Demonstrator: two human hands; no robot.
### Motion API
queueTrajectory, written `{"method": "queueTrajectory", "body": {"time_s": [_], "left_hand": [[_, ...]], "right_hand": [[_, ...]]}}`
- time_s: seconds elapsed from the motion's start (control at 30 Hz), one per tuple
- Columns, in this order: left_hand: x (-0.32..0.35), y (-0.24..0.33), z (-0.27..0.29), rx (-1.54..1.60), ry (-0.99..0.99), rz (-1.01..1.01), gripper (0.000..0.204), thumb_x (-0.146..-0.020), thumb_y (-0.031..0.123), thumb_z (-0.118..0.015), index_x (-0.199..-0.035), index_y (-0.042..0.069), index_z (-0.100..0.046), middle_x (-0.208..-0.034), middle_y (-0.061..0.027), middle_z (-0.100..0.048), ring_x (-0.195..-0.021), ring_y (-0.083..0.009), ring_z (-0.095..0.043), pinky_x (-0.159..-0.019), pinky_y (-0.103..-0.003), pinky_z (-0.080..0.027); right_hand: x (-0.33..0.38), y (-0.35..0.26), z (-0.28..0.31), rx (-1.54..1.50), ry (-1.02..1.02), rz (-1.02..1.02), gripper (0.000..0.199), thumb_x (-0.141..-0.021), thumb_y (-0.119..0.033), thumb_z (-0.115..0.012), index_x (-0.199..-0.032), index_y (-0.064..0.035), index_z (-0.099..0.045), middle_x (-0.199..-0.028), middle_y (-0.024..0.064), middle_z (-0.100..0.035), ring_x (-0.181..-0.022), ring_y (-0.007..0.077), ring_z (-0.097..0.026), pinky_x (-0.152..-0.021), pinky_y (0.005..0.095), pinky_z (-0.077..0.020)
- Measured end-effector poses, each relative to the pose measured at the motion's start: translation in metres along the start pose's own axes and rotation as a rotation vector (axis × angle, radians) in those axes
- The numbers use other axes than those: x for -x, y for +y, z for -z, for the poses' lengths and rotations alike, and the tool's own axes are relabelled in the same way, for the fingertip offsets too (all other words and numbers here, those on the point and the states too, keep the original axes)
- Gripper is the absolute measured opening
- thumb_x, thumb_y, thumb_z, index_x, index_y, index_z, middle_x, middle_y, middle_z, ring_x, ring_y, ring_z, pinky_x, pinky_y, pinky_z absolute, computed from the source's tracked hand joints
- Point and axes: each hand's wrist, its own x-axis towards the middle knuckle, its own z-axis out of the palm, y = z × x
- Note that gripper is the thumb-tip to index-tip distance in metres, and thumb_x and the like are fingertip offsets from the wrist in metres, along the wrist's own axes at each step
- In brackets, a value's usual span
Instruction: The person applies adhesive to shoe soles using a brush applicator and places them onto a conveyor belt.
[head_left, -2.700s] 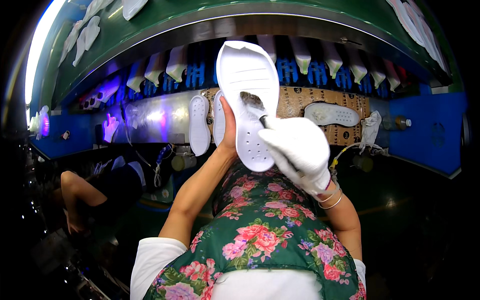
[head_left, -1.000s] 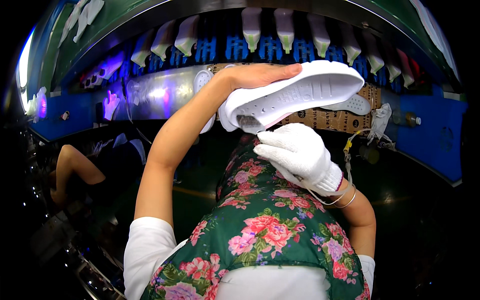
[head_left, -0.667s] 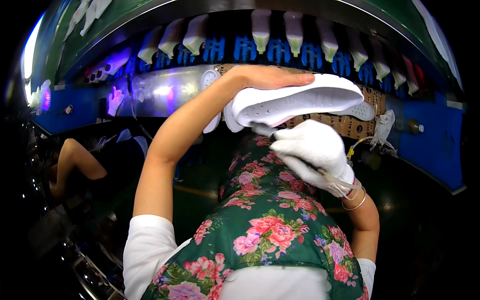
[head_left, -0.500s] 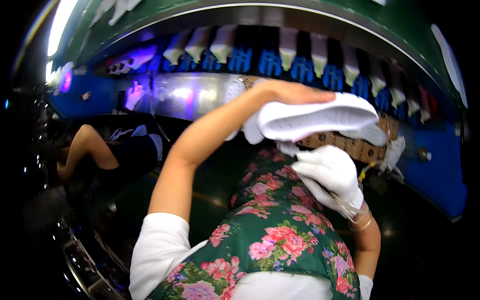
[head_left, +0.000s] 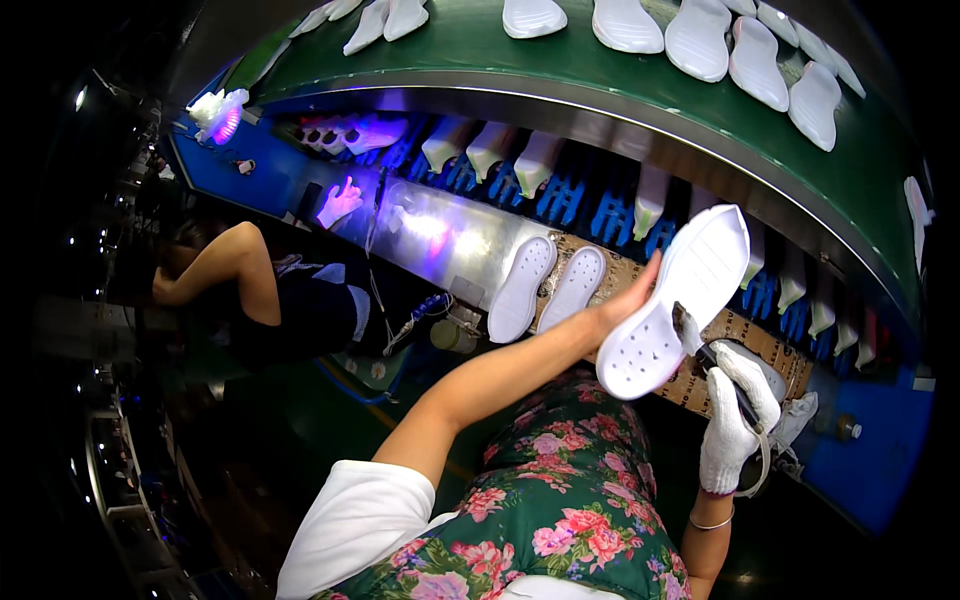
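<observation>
In the left hand (head_left: 630, 300), gripped at its edge: a white shoe sole (head_left: 706, 256); in the gloved right hand (head_left: 735, 425), closed around its handle: a brush (head_left: 690, 335).
Head view: raised above cardboard (head_left: 690, 388), hollow side up, probably to bare its inside to the bristles (head_left: 681, 320).

Hand-held white shoe sole (head_left: 722, 250) with brush (head_left: 684, 325) at its inner face.
The bare left hand (head_left: 630, 298) grips the sole by its left edge, perforated end toward lower left, ridged end toward upper right; the gloved right hand (head_left: 735, 430) holds the brush by its dark handle, bristle end over the middle of the inner face. Two perforated white pieces (head_left: 522, 290) lie side by side left of the held sole, near printed cardboard (head_left: 752, 338) on a metal bench (head_left: 415, 222). Above, further white soles (head_left: 697, 42) lie on a curved green surface (head_left: 480, 55).
</observation>
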Motion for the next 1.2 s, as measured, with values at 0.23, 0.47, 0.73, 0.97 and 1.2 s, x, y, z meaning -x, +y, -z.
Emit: {"method": "queueTrajectory", "body": {"time_s": [0.23, 0.47, 0.73, 0.97, 1.2], "left_hand": [[0.014, -0.055, -0.004, 0.226, 0.016, -0.126, 0.051, -0.109, 0.028, -0.032, -0.153, 0.003, -0.033, -0.15, -0.0183, -0.047, -0.139, -0.0315, -0.045, -0.121, -0.047, -0.031], [0.032, -0.029, -0.019, -0.364, -0.061, -0.178, 0.042, -0.103, 0.015, -0.055, -0.142, 0.001, -0.051, -0.122, -0.0172, -0.066, -0.102, -0.022, -0.069, -0.087, -0.036, -0.06], [0.048, -0.054, -0.025, 0.403, 0.162, -0.116, 0.091, -0.09, 0.063, -0.055, -0.157, 0.01, -0.028, -0.148, -0.0278, -0.045, -0.129, -0.0417, -0.053, -0.107, -0.056, -0.047], [0.018, -0.089, -0.042, 0.578, -0.277, -0.219, 0.106, -0.082, 0.077, -0.058, -0.158, 0.011, -0.027, -0.151, -0.0262, -0.042, -0.135, -0.0396, -0.048, -0.113, -0.056, -0.041], [0.022, -0.112, -0.041, 0.501, 0.083, -0.131, 0.104, -0.08, 0.083, -0.053, -0.158, 0.017, -0.03, -0.156, -0.0147, -0.041, -0.141, -0.0357, -0.044, -0.118, -0.055, -0.036]], "right_hand": [[-0.016, -0.007, 0.01, 0.116, -0.162, 0.178, 0.02, -0.077, 0.006, -0.077, -0.096, 0.0032, -0.074, -0.096, 0.0149, -0.075, -0.088, 0.0244, -0.071, -0.083, 0.0326, -0.054], [-0.01, 0.004, 0.018, 0.114, -0.232, 0.174, 0.015, -0.078, -0.004, -0.08, -0.092, -0.0034, -0.076, -0.091, 0.0111, -0.075, -0.084, 0.0232, -0.072, -0.079, 0.0326, -0.0556], [0.0, -0.012, 0.016, 0.144, -0.096, 0.297, 0.02, -0.075, -0.003, -0.08, -0.095, -0.0055, -0.076, -0.093, 0.0128, -0.075, -0.08, 0.0268, -0.072, -0.073, 0.0339, -0.0569], [0.007, -0.03, 0.015, 0.233, -0.029, 0.417, 0.022, -0.074, -0.001, -0.081, -0.095, -0.0033, -0.076, -0.093, 0.0134, -0.076, -0.078, 0.0246, -0.072, -0.072, 0.0333, -0.0559], [-0.012, -0.035, 0.007, 0.317, 0.02, 0.588, 0.034, -0.076, -0.004, -0.076, -0.11, -0.0053, -0.076, -0.108, 0.015, -0.075, -0.094, 0.0292, -0.073, -0.082, 0.0395, -0.0557]]}}
